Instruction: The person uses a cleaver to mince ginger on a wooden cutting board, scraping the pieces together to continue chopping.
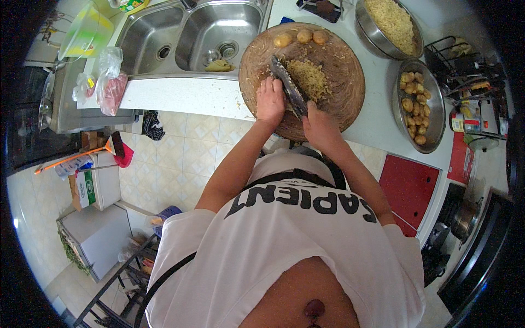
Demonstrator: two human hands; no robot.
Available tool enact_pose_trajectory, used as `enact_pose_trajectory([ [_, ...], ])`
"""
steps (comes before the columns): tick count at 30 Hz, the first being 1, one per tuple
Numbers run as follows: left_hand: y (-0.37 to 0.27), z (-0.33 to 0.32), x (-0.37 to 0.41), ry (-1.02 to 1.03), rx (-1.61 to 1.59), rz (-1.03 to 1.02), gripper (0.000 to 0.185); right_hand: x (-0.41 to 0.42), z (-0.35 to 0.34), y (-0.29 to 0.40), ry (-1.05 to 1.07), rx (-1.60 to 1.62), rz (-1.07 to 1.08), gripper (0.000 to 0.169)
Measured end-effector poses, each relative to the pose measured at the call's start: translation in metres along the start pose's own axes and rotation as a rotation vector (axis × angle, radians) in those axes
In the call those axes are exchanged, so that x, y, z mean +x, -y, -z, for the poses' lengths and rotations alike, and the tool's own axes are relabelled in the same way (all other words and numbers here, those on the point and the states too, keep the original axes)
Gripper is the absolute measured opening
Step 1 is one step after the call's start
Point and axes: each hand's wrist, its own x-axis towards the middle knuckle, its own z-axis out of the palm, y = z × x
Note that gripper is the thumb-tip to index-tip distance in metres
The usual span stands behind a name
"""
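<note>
My right hand (322, 125) grips the handle end of a dark-bladed kitchen knife (289, 86), which slants up and left across a round wooden chopping board (348, 82). Close along the blade's left side, my left hand (270, 102) rests low over the board, its fingertips near the blade. Whether anything lies under those fingers is hidden. Right of the blade spreads a heap of finely chopped, pale yellow bits (311, 78), and some cling to the knife. Three small potatoes (304, 36) sit in a row by the board's far rim.
Left of the board is a double steel sink (221, 24) with a yellowish cloth (219, 65). An oval metal bowl (437, 135) of potatoes and a round steel bowl (363, 37) of pale shreds stand to the right. Bagged meat (112, 92) lies at the counter's left end.
</note>
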Motion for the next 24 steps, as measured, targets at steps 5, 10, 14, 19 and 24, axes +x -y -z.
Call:
enact_pose_trajectory([
  [5, 0.001, 0.000, 0.000, 0.001, 0.001, -0.002, 0.021, -0.002, -0.002, 0.007, -0.004, -0.037, -0.028, 0.031],
  [10, 0.003, 0.009, -0.002, -0.009, -0.141, 0.010, 0.024, 0.003, -0.019, -0.004, -0.054, 0.032, 0.023, 0.036],
  [14, 0.008, 0.010, 0.000, 0.042, -0.056, -0.039, 0.025, 0.003, -0.013, 0.002, -0.086, -0.009, 0.093, 0.026],
  [19, 0.011, 0.000, -0.004, 0.018, 0.003, -0.040, 0.024, -0.007, 0.008, 0.014, -0.009, -0.029, 0.018, 0.022],
  [24, 0.010, -0.001, -0.002, 0.071, -0.041, -0.010, 0.021, 0.005, -0.010, 0.006, 0.021, -0.036, 0.004, 0.030],
])
